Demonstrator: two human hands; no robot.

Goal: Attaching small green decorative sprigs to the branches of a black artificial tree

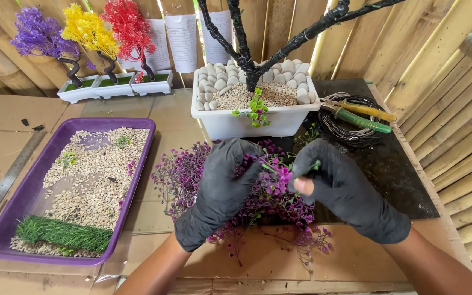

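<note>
My left hand and my right hand, both in black gloves, meet over a heap of purple artificial flower sprigs. Between their fingertips they pinch one small purple sprig with a green stem. A fingertip shows through a tear in the right glove. Just behind stands a white rectangular planter holding white pebbles, fine gravel, a small green sprig and a bare tree trunk wrapped in black tape.
A purple tray with gravel and a strip of fake grass lies at left, a metal ruler beside it. Three small potted trees, purple, yellow and red, stand at back left. A wire coil with pliers rests on a black mat at right.
</note>
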